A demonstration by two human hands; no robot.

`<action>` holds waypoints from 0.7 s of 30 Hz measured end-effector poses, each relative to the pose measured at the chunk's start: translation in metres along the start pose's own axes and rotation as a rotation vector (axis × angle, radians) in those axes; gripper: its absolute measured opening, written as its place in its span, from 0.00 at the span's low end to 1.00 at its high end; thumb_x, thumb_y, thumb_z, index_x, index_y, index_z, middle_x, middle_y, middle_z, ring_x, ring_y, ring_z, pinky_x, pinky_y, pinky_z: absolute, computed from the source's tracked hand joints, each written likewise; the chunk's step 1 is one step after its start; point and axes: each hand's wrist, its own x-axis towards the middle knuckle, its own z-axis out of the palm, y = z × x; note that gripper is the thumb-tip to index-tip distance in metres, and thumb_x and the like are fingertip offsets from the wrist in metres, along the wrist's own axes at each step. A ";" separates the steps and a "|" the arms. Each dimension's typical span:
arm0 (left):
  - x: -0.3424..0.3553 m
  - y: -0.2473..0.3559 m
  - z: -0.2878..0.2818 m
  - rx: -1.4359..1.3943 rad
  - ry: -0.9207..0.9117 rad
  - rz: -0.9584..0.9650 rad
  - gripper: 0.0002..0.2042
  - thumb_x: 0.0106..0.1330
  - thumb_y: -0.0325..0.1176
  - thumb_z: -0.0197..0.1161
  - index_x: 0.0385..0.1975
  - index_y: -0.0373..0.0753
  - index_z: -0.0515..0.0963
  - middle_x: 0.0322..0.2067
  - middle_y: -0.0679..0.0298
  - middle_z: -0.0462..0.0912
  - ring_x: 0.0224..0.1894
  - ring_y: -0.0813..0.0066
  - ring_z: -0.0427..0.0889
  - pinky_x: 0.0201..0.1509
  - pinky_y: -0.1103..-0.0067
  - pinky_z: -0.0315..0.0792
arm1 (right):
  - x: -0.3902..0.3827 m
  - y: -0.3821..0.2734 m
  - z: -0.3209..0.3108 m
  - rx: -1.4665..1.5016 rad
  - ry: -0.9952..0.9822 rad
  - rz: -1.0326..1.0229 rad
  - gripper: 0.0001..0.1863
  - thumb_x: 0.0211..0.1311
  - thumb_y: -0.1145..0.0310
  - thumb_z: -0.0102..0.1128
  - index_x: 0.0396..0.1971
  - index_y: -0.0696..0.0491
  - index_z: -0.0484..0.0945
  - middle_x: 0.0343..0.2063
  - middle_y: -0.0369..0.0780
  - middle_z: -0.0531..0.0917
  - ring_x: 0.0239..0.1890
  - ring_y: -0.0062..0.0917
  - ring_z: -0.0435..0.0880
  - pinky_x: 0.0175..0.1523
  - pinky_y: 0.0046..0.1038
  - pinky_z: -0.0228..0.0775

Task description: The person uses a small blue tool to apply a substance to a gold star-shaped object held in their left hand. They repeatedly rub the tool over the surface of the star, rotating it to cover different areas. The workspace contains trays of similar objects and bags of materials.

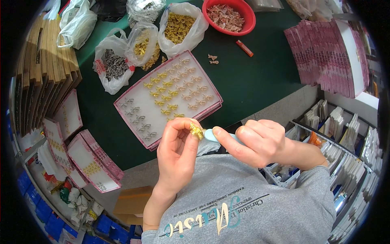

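L to R: plastic bag [106,84] w/ silver pcs [115,64]; pink-edged board [152,110] w/ rows of bows [166,84], nr front edge of desk [260,77]; L hand [177,156], grip pinched on gold bow [196,131] in front of board's near edge; white bag [198,30] w/ gold pcs [178,27]; light-blue tool [210,136], tip at bow; red bowl [249,20] w/ pinkish pcs [225,18]; grey shirt [284,199], printed lettering; R hand [260,144], grip closed round tool; green desktop running R to pink card stack [321,57].

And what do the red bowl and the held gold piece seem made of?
Red bowl: smooth, probably plastic, from its even colour and rounded rim. Gold piece: metallic finish with bright glints; perhaps metal, though coated plastic is possible.
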 end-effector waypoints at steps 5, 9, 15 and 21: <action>0.000 0.003 0.004 -0.207 0.063 -0.192 0.06 0.62 0.22 0.50 0.38 0.34 0.67 0.36 0.63 0.72 0.36 0.81 0.69 0.42 0.84 0.65 | -0.006 0.007 0.005 -0.143 0.079 0.074 0.20 0.38 0.72 0.57 0.38 0.57 0.78 0.13 0.29 0.61 0.13 0.13 0.62 0.15 0.13 0.51; -0.001 -0.005 0.001 -0.264 0.056 -0.200 0.07 0.62 0.25 0.52 0.39 0.34 0.68 0.35 0.63 0.73 0.34 0.78 0.70 0.40 0.83 0.65 | -0.007 0.015 0.010 -0.062 0.150 0.183 0.22 0.37 0.75 0.60 0.40 0.59 0.76 0.14 0.31 0.65 0.13 0.16 0.65 0.14 0.17 0.56; 0.001 -0.008 -0.001 -0.284 0.011 -0.113 0.06 0.63 0.21 0.49 0.39 0.34 0.65 0.36 0.63 0.71 0.38 0.81 0.69 0.45 0.83 0.64 | -0.009 0.000 0.007 0.208 0.042 0.215 0.25 0.33 0.77 0.70 0.39 0.58 0.75 0.13 0.32 0.67 0.11 0.17 0.66 0.14 0.18 0.56; 0.002 -0.010 -0.002 -0.248 -0.024 -0.019 0.07 0.63 0.21 0.49 0.39 0.33 0.64 0.37 0.61 0.70 0.40 0.80 0.68 0.47 0.82 0.64 | -0.006 -0.006 0.000 0.182 -0.006 0.207 0.19 0.39 0.72 0.63 0.38 0.57 0.77 0.12 0.30 0.65 0.12 0.14 0.67 0.14 0.16 0.57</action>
